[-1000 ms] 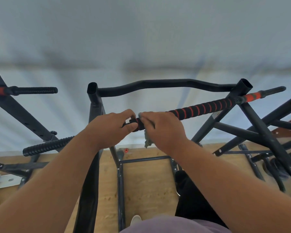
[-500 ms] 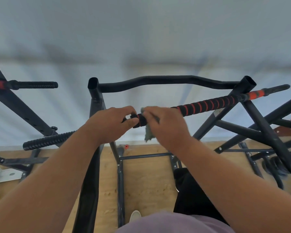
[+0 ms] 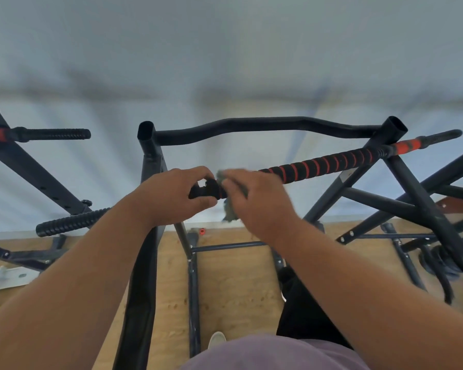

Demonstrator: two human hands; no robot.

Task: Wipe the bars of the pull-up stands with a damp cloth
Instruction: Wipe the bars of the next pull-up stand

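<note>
Wooden floor (image 3: 233,284), hands (image 3: 171,194) gripping striped bar (image 3: 318,164)

black curved tubular metal top bar (image 3: 265,126): smooth, satin sheen | black foam-like grip bar with red spiral stripes (image 3: 326,164): matt, soft-looking | black ribbed grip handle (image 3: 70,222): rough, matt | crumpled grey-green cloth (image 3: 229,212): limp fabric | light wooden floor (image 3: 233,289): speckled, matt

The left hand (image 3: 171,194) grips the near end of the striped bar (image 3: 324,165). At its three o'clock, the right hand (image 3: 257,201) holds a cloth (image 3: 229,212) against the bar, which runs toward two o'clock.
</note>
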